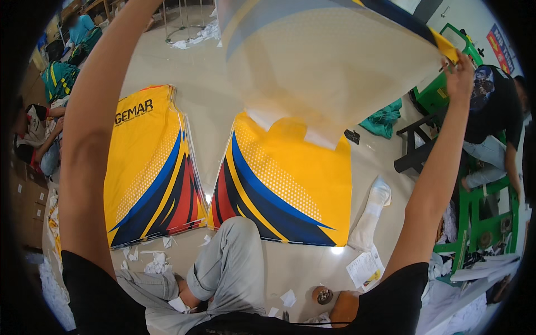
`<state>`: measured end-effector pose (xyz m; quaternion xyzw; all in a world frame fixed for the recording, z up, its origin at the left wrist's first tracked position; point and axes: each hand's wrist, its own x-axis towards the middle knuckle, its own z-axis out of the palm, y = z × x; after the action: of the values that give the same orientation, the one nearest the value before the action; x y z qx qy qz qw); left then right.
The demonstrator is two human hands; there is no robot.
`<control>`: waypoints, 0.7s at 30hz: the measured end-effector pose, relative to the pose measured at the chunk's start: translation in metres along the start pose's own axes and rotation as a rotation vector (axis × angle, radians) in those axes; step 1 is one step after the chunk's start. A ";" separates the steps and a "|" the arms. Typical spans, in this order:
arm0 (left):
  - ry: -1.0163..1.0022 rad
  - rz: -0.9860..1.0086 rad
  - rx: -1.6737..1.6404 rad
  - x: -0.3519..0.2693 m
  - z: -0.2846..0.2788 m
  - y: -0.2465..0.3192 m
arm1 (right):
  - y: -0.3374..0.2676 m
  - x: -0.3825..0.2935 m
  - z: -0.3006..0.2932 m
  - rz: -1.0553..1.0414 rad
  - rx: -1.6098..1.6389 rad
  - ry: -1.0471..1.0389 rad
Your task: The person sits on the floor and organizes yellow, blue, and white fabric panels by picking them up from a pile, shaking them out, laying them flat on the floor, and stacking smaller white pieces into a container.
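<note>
My right hand (458, 77) grips the yellow and navy corner of a large thin fabric panel (331, 58). The panel is raised and spread, its pale reverse side towards me. My left arm stretches up past the top edge, and that hand is out of view. Beneath the raised panel, a stack of printed yellow jersey pieces (322, 188) lies flat on the tiled floor, its upper part covered by the fabric. To its left is another stack of yellow jersey pieces (142, 134) with dark lettering and blue, navy and red stripes; my left arm hides part of it.
Right of the stacks lie a rolled white cloth (372, 213), printed papers (364, 268) and a green plastic sack (383, 119). White scraps (158, 263) lie near my legs. A black stool (418, 146), a green machine (437, 92) and a person (494, 104) are at right; other people sit at left.
</note>
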<state>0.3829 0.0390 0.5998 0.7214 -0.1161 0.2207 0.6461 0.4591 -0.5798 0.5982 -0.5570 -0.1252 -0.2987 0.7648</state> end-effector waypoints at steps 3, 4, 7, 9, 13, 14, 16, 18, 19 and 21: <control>-0.125 0.101 -0.207 -0.044 -0.010 0.009 | -0.031 -0.044 -0.013 -0.135 0.081 0.000; -0.185 0.157 -0.247 -0.056 -0.010 0.011 | -0.038 -0.060 -0.017 -0.171 0.087 0.005; -0.014 0.458 0.358 -0.122 -0.018 -0.001 | -0.051 -0.113 -0.040 -0.234 0.127 -0.026; 0.160 0.331 -0.047 -0.166 -0.023 -0.014 | -0.050 -0.152 -0.065 -0.237 0.162 -0.035; 0.144 0.178 -0.085 -0.264 -0.035 -0.060 | -0.017 -0.234 -0.125 -0.106 0.143 0.063; 0.160 0.156 -0.052 -0.291 -0.033 -0.077 | -0.007 -0.257 -0.140 -0.033 0.160 0.091; 0.235 0.047 0.077 -0.337 -0.028 -0.111 | 0.022 -0.301 -0.167 0.042 0.099 0.148; 0.264 -0.128 0.172 -0.381 -0.019 -0.146 | 0.054 -0.343 -0.189 0.089 0.074 0.221; 0.269 -0.213 0.165 -0.398 -0.014 -0.164 | 0.070 -0.364 -0.199 0.106 0.093 0.169; 0.289 -0.373 0.163 -0.424 -0.001 -0.205 | 0.102 -0.401 -0.215 0.198 -0.016 0.243</control>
<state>0.1041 0.0183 0.2210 0.7410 0.1307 0.2070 0.6253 0.1726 -0.6315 0.2332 -0.5325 0.0260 -0.2880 0.7955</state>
